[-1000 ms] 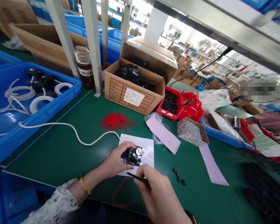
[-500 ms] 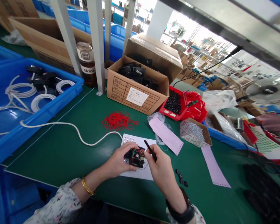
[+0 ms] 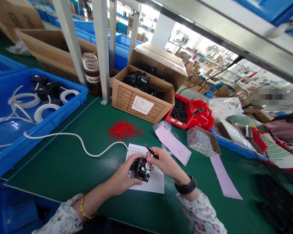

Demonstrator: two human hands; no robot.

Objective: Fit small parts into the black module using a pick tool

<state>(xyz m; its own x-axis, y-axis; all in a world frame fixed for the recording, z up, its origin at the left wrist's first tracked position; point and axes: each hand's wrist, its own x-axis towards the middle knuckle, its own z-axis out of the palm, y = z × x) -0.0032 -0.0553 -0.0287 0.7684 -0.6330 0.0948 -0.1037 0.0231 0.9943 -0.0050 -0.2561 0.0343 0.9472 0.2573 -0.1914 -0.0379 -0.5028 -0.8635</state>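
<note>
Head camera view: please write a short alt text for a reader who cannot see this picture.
A person's left hand holds a small black device over a white sheet on a green table, while the right hand holds a thin black tool and touches the device. Behind lie red bands, a cardboard box and a blue bin of white cables.

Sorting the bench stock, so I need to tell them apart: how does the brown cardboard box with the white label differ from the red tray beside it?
The cardboard box is brown, taller and larger, with open flaps and a white label; the red tray is low, shallow and smaller. The box holds bulky black parts, the tray many small ones. Both stand open on the green mat.
</note>
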